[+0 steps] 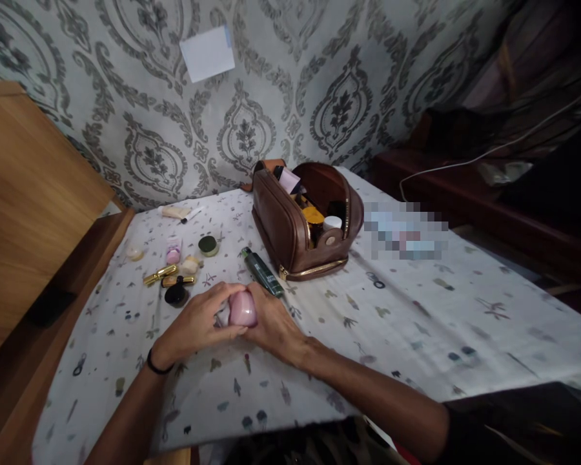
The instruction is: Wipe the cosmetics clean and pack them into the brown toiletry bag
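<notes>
Between both hands, above the patterned cloth, is a pink cosmetic jar (243, 308) with a whitish part on its left side. My left hand (198, 323) closes round it from the left, thumb below and fingers on top. From the right, my right hand (274, 323) grips the same jar, its fingers partly hidden. Just beyond lies a dark green tube (262, 272). Behind that stands an open brown toiletry bag (283, 219), holding a yellow-lidded jar (313, 218), a white-lidded jar (332, 223) and a pale pink item (289, 181).
Left of the hands lie a black round compact (176, 295), gold tubes (161, 274), a green-lidded jar (208, 245), a purple-white tube (173, 249) and a beige tube (174, 212). A wooden cabinet (33, 206) borders the left; a blurred patch (407, 232) lies right of the bag.
</notes>
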The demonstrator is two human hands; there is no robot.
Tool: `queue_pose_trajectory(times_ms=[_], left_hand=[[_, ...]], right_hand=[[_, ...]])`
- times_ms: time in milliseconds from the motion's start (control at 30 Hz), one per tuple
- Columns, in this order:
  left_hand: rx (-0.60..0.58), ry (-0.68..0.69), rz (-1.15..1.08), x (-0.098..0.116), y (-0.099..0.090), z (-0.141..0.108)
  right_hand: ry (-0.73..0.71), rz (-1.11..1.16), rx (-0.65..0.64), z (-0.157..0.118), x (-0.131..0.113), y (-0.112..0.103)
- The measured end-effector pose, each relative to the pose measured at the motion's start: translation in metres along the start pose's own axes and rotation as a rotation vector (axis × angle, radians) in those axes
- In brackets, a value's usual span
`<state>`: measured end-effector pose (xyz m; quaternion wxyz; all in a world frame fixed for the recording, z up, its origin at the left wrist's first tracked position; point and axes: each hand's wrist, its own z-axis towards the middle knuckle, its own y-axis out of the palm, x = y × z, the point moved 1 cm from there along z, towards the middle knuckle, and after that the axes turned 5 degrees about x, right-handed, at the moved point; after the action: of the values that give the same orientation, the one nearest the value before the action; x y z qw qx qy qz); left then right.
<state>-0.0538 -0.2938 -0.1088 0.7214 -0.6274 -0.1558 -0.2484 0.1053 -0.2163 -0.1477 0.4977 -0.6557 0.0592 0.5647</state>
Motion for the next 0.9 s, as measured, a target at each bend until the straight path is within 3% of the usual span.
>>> queue_pose_trajectory(times_ms=[300,600,733,900], left_hand=[[0.081,-0.189,-0.076,0.0026,0.0057,0.0030],[0.044,-0.138,-0.404,-0.0057,0.0007,0.0054],[0.044,-0.154,-0.391,-0.0054,0.0029,0.0058],[0.060,-0.153,-0.212,-0.0055,0.0084,0.0050]], right_hand=[[-0.013,-0.014,0.039,0.0000,0.0004,0.0013],[0.006,0.031,0.094,0.0014,0.0010,0.0009],[-0.002,0.025,0.103,0.0016,0.0028,0.0022],[-0.031,-0.074,0.059,0.0011,0.0045,0.0028]])
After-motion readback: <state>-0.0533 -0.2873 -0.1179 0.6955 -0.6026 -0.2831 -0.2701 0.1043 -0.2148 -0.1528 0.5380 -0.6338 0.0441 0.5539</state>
